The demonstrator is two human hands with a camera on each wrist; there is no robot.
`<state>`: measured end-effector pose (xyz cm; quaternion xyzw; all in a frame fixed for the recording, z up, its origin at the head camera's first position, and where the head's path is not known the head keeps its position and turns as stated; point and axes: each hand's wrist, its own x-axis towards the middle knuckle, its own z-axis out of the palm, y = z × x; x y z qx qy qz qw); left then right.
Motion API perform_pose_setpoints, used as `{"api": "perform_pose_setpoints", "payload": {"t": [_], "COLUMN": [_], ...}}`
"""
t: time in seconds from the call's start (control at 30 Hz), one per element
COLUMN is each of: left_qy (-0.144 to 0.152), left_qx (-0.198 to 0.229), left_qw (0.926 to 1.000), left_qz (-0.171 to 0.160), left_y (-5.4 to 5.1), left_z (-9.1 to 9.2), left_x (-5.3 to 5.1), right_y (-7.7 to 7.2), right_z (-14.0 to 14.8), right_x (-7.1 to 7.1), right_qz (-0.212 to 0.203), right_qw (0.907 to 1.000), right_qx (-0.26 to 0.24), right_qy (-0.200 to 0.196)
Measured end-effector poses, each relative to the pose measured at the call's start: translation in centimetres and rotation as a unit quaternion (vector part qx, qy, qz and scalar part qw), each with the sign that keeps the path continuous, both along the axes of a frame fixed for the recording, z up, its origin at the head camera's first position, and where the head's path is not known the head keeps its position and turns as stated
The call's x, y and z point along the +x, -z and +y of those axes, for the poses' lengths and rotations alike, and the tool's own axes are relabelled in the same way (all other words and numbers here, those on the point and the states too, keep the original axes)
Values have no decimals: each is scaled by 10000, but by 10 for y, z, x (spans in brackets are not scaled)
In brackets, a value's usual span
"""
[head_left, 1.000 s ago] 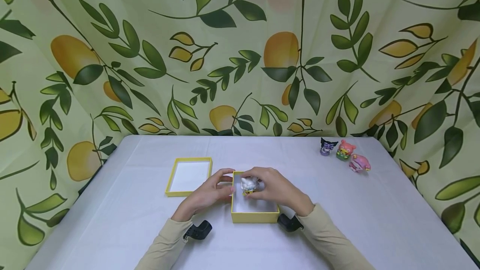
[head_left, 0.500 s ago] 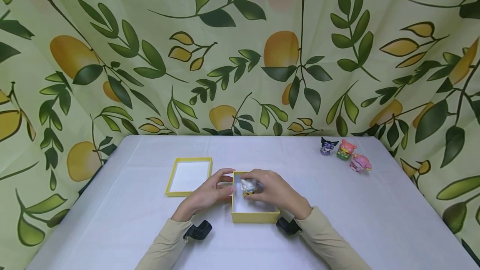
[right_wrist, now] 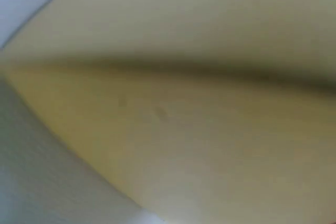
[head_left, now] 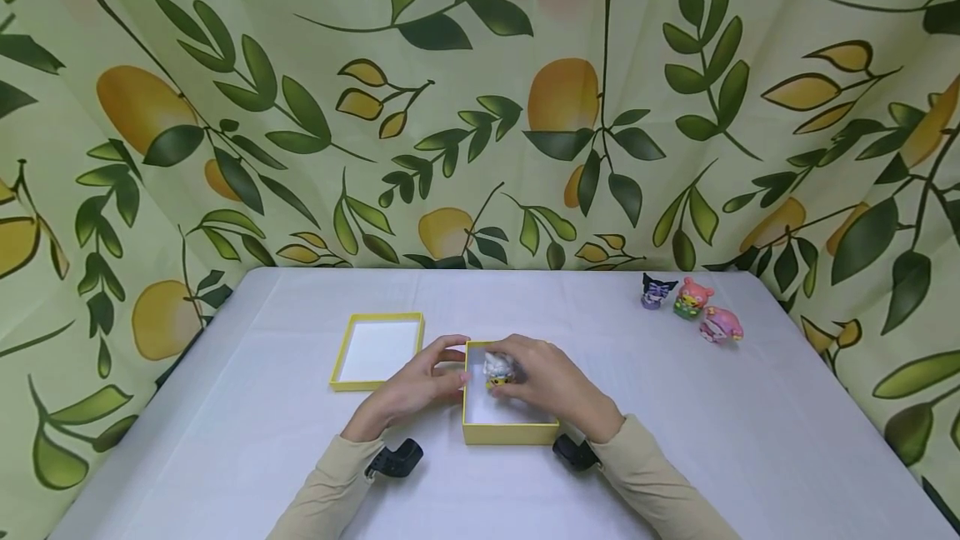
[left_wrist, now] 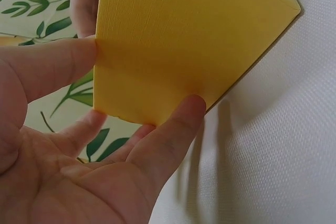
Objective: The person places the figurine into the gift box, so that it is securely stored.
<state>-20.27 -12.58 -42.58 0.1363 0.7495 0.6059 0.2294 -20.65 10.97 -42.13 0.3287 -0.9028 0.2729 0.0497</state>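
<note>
A small figurine point(head_left: 498, 368) with a white-grey top and some yellow below is pinched between the thumb and fingers of my right hand point(head_left: 543, 377), over the inside of the open yellow box point(head_left: 510, 435). The box has a white interior. My left hand point(head_left: 422, 382) holds the box's far left corner. In the left wrist view, the left thumb point(left_wrist: 63, 69) touches the rim, one finger presses the yellow wall point(left_wrist: 173, 40) low down, and other fingers reach round the corner. The right wrist view shows only blurred yellow-beige and grey surfaces, with no fingers visible.
A yellow-rimmed box lid point(head_left: 377, 352), white inside, lies to the left. Toward the back right corner of the white-covered table point(head_left: 240, 448) stand a dark-eared purple figurine point(head_left: 656, 292), a pink-topped green one point(head_left: 691, 298) and a pink one point(head_left: 722, 325). A leaf-patterned cloth point(head_left: 480, 132) hangs behind.
The right hand has turned the figurine slightly, so more of its yellow part shows. My left hand, the box and the lid stay in place; the head view shifts a little.
</note>
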Motion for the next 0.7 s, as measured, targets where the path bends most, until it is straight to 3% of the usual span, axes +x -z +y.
{"api": "perform_pose_setpoints", "payload": {"t": [0.5,0.7], "left_qy": [-99,-100], "left_qx": [-28,-42], "left_qw": [9999,9999], "left_qz": [-25,-19], "left_y": [1,0], "left_z": [1,2], "left_x": [0,0], "right_y": [-12,-12], "right_z": [9,11], "right_x": [-3,-4], "right_qz": [-430,-406], "right_qw": [9988,9988], "right_qx": [8,-56], "right_qy": [-214,-268]}}
